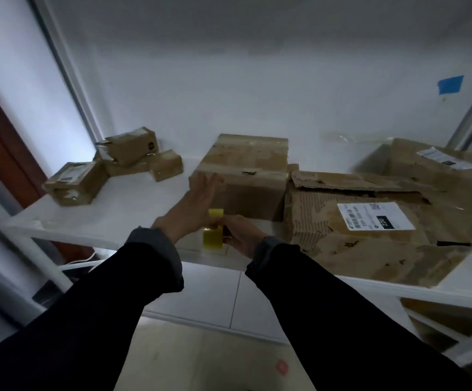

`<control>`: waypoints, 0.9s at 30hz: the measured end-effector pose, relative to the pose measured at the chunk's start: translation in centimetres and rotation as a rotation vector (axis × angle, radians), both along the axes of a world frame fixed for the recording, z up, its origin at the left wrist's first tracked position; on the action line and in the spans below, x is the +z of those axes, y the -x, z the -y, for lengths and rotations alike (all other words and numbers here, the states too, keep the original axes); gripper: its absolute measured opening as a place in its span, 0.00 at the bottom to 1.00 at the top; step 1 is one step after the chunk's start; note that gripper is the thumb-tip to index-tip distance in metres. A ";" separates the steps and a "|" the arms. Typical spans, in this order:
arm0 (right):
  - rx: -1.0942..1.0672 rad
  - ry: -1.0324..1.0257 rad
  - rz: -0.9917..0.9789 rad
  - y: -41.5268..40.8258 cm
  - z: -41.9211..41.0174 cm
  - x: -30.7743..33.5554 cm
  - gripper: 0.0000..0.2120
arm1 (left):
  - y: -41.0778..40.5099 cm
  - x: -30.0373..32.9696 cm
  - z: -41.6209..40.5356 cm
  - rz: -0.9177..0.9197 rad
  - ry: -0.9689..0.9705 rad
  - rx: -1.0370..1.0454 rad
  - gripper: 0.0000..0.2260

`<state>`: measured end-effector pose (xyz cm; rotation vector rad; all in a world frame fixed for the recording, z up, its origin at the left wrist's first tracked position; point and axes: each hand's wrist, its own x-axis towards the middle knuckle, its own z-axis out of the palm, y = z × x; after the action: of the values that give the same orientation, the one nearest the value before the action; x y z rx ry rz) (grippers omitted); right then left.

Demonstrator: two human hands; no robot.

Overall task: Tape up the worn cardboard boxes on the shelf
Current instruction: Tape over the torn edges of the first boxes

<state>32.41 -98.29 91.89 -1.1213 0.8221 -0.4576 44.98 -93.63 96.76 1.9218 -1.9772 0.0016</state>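
A yellowish roll of clear tape (213, 238) hangs just in front of the white shelf (110, 210), and my right hand (243, 235) grips it. My left hand (198, 201) reaches forward with its fingers spread, and its fingertips touch the front left corner of a mid-sized cardboard box (246, 176). The thumb side of that hand meets the tape's free end (215, 213). To the right sits a torn, crumpled box (370, 227) with a white shipping label.
Several small worn boxes (110, 167) lie at the shelf's back left. A large box (437, 170) with a label stands at the back right. Blue tape (451, 84) is stuck on the white wall. More cardboard lies on the lower shelf (449, 320).
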 end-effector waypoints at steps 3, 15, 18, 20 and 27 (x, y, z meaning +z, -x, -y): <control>0.045 -0.008 0.014 -0.5 0.6 -1.0 0.06 | -0.9 -1.2 0.1 0.009 -0.068 0.033 0.41; 0.000 0.775 -0.734 -1.8 6.5 -6.4 0.11 | -3.6 -2.6 1.2 -0.111 -0.072 0.043 0.45; 0.038 0.855 -0.824 -1.3 6.5 -7.7 0.11 | -4.0 -2.9 1.2 -0.140 -0.058 0.030 0.44; 0.027 0.859 -0.827 -1.1 6.6 -8.1 0.10 | -4.2 -3.0 1.3 -0.155 -0.064 0.027 0.45; -0.124 0.747 -0.584 0.0 6.2 -6.2 0.11 | -5.1 -3.3 2.0 -0.211 -0.077 0.063 0.49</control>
<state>32.44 -104.48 85.73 -1.9561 1.2842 -0.5696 50.05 -95.63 93.49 1.9431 -1.8014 -0.2534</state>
